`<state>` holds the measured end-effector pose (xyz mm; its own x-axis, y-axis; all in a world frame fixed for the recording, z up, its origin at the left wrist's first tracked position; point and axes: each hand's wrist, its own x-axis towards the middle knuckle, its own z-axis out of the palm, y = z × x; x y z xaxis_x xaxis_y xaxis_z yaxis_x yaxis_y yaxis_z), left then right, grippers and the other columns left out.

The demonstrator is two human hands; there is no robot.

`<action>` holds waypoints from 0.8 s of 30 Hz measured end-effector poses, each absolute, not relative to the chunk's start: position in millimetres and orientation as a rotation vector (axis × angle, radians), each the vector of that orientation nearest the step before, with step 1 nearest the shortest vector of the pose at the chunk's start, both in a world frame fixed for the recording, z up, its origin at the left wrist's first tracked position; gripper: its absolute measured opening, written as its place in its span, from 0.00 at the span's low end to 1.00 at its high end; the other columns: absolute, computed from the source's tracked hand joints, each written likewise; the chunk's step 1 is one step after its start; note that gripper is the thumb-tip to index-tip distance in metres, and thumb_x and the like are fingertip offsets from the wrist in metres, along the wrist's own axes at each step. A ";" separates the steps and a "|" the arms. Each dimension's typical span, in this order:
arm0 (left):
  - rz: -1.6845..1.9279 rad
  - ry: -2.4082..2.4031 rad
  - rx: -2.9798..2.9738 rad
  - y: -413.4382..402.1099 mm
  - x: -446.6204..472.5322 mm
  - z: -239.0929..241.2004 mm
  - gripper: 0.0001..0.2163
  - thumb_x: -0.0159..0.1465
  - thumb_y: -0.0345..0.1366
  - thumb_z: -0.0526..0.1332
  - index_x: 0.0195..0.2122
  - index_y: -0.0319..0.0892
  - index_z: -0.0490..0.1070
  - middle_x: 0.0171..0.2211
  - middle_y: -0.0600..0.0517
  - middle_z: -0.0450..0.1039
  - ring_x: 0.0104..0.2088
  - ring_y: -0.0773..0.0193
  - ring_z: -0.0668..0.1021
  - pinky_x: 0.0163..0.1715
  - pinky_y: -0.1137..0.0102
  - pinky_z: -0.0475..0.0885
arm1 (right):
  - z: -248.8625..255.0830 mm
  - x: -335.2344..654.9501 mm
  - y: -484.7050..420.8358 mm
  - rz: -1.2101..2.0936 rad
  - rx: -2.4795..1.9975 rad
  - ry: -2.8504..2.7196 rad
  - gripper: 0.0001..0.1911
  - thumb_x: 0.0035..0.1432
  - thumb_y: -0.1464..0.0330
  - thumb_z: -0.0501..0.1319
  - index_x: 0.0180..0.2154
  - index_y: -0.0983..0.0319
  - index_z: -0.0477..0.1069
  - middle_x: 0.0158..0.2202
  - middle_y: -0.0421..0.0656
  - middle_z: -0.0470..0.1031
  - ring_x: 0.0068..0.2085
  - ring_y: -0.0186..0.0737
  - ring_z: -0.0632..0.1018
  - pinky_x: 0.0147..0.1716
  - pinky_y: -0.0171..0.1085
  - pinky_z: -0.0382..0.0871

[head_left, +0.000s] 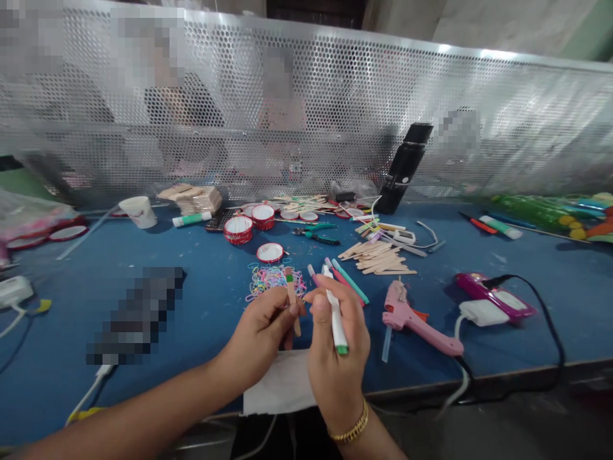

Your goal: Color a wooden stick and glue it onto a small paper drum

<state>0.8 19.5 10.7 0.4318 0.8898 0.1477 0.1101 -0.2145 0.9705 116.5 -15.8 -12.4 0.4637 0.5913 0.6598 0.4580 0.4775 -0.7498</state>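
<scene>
Stick (290, 292), one in number, flat and of pale wood with a brownish tip and a green band, is pinched above the tabletop (211, 275) by the closed fingers of the left hand (261, 326), its long axis nearly upright in view and its coloured end pointed forward and slightly left. One white marker (338, 324) is gripped in the curled fingers of the right hand (335, 374), its green end pointed back. One pile of pastel loops (268, 281) is seen beyond the hands, and one pink glue gun (421, 326) to the right.

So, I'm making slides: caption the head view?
Left hand holds a green-marked wooden stick; right hand holds a white marker.
</scene>
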 end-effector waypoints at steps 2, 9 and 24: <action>0.918 0.947 1.654 20.4 -0.9 15.0 0.16 0.68 0.45 0.56 0.26 0.42 0.65 0.19 0.59 0.61 0.18 0.73 0.63 0.18 0.76 0.57 | -12.3 116.7 -14.4 0.110 -1.157 -1.180 0.11 0.70 0.66 0.55 0.50 0.55 0.72 0.43 0.41 0.78 0.42 0.40 0.80 0.46 0.45 0.70; 0.789 1.013 1.673 20.0 -4.8 14.4 0.16 0.66 0.45 0.57 0.24 0.41 0.67 0.19 0.57 0.64 0.19 0.71 0.63 0.19 0.75 0.57 | -11.9 118.1 -10.7 0.265 -1.192 -1.204 0.09 0.63 0.63 0.63 0.44 0.57 0.70 0.38 0.40 0.78 0.42 0.42 0.80 0.48 0.47 0.70; 0.780 1.818 2.576 15.0 -95.7 30.2 0.32 0.63 0.51 0.63 0.66 0.46 0.60 0.59 0.39 0.68 0.59 0.42 0.70 0.58 0.47 0.65 | -12.9 117.5 -12.8 0.412 -1.080 -1.014 0.11 0.60 0.65 0.65 0.45 0.59 0.71 0.36 0.40 0.77 0.35 0.37 0.79 0.37 0.39 0.76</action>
<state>-95.7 15.0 30.2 0.2600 0.8599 0.4393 0.9110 -0.3693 0.1836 117.5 -12.8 -12.9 0.5104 0.7156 0.4769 0.1799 0.4534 -0.8730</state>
